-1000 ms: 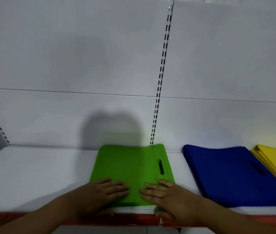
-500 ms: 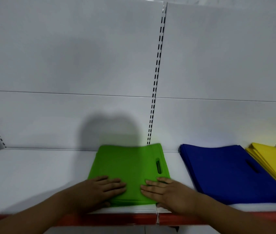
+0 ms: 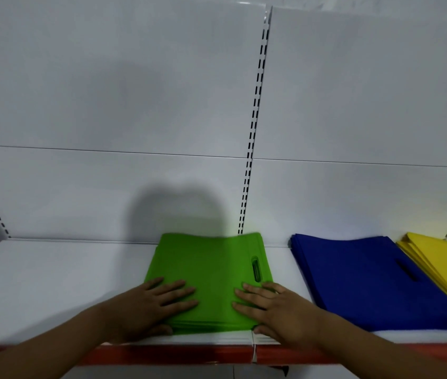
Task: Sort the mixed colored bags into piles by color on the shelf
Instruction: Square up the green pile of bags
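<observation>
A pile of green bags (image 3: 211,269) lies flat in the middle of the white shelf (image 3: 52,291), its cut-out handle toward the right. My left hand (image 3: 154,305) rests flat on the pile's near left corner, fingers straight, thumb at the front edge. My right hand (image 3: 274,307) lies flat on the near right corner, thumb against the front edge. A pile of blue bags (image 3: 367,277) sits to the right, and a pile of yellow bags (image 3: 446,261) is at the far right, partly cut off by the frame.
The shelf has a red front edge (image 3: 189,354) and a white back panel with a slotted upright (image 3: 255,127). Bare shelf surface stretches left of the green pile up to the side wall.
Both hands stay pressed flat on the green pile. The view has shifted slightly, so the piles sit a little further left and lower in the frame.
</observation>
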### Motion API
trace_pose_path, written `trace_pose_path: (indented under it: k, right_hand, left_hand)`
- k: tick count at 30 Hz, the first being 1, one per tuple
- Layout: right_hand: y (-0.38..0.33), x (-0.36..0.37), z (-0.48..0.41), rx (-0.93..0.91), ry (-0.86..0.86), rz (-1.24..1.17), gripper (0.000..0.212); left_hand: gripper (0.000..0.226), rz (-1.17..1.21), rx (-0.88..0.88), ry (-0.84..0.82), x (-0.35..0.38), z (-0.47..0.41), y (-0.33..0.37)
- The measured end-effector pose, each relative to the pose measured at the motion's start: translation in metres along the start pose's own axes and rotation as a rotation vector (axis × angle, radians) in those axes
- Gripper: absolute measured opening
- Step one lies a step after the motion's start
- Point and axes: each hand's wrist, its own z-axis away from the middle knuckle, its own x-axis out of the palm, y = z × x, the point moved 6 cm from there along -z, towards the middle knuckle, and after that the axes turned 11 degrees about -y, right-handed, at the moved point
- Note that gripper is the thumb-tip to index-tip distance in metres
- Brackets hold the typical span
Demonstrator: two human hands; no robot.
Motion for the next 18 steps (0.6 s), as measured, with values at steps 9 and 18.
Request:
trace_pose_path:
  k: [9, 18]
  right_hand:
    - [0.002, -0.006, 0.003, -0.048, -0.028, -0.086, 0.068]
    - [0.0, -0.005, 0.006, -0.041, 0.1, -0.047, 0.071]
  left_hand:
    - [0.076, 0.146, 0.04, -0.083, -0.006, 0.001, 0.0]
    - [0.068, 0.141, 0.03, 0.008, 0.001, 0.008, -0.003]
